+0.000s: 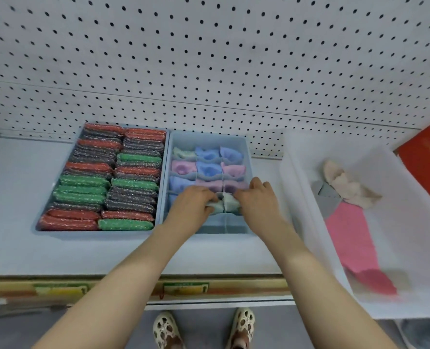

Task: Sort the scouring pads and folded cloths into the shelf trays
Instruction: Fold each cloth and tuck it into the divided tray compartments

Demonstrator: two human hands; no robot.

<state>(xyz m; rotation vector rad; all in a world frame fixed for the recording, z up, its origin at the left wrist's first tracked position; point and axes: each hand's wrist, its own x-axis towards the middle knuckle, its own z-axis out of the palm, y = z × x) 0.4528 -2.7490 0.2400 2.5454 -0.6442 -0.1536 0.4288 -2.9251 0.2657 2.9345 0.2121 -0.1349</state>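
Both hands work in the divided tray [244,147] on the shelf [15,172]. Left hand [192,201] and right hand [255,197] each have fingers curled onto one pale green folded cloth [224,205], which sits across the divider in the fourth row of cells; whether it lies in the middle or right cell cannot be told.

Divided tray: three columns of cells. Back three rows hold nine rolled cloths [207,170]: one pale green, about four blue, the rest pink or lilac. One more blue one peeks out left of the left hand. Front row cells show only bare tray floor.

Scouring pad tray [39,229], touching the divided tray's left side: two columns of scouring pads [108,177] standing on edge, red, green and dark grey mixed. Roughly twelve per column; exact count blurred.

White bin [360,308] at the right, overhanging the shelf edge: one cream cloth [347,187], crumpled, one grey cloth [327,197], one pink cloth [352,238] spread long.

Red box [427,157] at far right. Pegboard [209,59] behind. Two price labels [186,288] on the shelf front. Two patterned clogs [166,328] on the floor below.
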